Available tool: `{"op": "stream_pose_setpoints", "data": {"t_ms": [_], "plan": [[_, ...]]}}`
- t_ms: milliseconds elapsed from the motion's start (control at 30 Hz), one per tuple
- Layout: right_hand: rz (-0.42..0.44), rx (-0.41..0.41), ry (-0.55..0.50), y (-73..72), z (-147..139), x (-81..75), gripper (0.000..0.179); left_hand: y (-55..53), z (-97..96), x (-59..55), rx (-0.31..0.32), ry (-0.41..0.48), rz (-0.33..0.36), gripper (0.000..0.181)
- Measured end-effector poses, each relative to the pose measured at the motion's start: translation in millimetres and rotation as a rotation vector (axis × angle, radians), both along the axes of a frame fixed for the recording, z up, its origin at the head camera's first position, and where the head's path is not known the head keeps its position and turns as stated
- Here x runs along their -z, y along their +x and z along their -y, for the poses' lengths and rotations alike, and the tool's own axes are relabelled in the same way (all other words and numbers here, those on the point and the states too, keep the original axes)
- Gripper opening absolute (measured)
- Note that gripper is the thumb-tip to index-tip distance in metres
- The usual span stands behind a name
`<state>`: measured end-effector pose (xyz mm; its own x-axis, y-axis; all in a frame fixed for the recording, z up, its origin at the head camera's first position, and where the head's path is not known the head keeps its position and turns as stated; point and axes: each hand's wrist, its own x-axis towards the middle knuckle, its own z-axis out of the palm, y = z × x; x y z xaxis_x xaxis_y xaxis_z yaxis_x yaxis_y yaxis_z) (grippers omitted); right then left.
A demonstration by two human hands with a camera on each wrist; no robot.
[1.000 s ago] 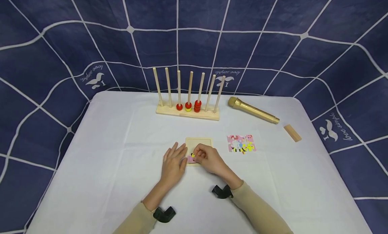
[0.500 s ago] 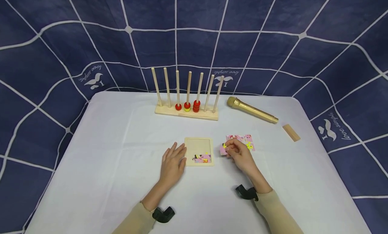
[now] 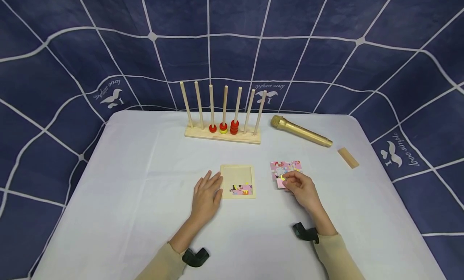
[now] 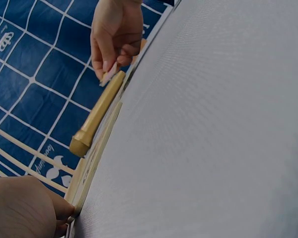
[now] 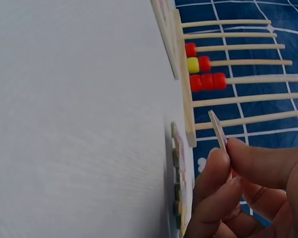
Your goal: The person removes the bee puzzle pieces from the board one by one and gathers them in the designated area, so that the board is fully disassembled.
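Note:
My right hand point(image 3: 301, 190) pinches a pink and yellow puzzle piece point(image 3: 280, 183) between thumb and fingers, by the near edge of a joined group of puzzle pieces point(image 3: 286, 165). In the right wrist view that piece point(image 5: 217, 126) is seen nearly edge-on, raised off the table. To the left lies a wooden puzzle tray point(image 3: 235, 173), with joined pink pieces point(image 3: 242, 190) in its lower right part. My left hand point(image 3: 207, 197) lies with straight, spread fingers, its fingertips and thumb touching the tray's left edge.
Behind the tray stands a wooden peg rack point(image 3: 222, 135) with upright rods and red and yellow beads point(image 3: 234, 127). A gold microphone point(image 3: 301, 131) lies at the back right, and a small wooden block point(image 3: 348, 158) is farther right. Dark blue gridded cloth point(image 3: 232, 54) hangs behind the white table.
My right hand has lifted a puzzle piece out of the tray's lower left and carried it right, to the joined group. The left hand has stayed at the tray's edge.

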<state>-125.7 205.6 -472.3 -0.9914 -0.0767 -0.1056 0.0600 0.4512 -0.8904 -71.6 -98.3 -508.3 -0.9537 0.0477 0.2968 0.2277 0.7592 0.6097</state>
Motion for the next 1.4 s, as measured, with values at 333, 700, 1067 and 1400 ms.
{"op": "stream_pose_setpoints", "data": {"t_ms": [333, 700, 1067, 1400], "plan": [[-0.059, -0.058, 0.145, 2.8, 6.2, 7.3, 0.013, -0.5, -0.3, 1.4, 0.004, 0.014, 0.008, 0.037], [-0.107, -0.038, 0.295, 3.4, 7.7, 10.1, 0.014, -1.0, 0.0, 2.2, 0.003, 0.011, -0.066, 0.037], [-0.124, -0.027, 0.302, 5.6, 8.6, 11.4, 0.016, -0.1, -0.3, -1.4, 0.006, 0.007, 0.006, 0.037], [-0.124, -0.020, 0.321, 5.6, 9.3, 11.8, 0.016, 0.4, -0.3, -1.6, 0.005, 0.010, 0.011, 0.037]]}}
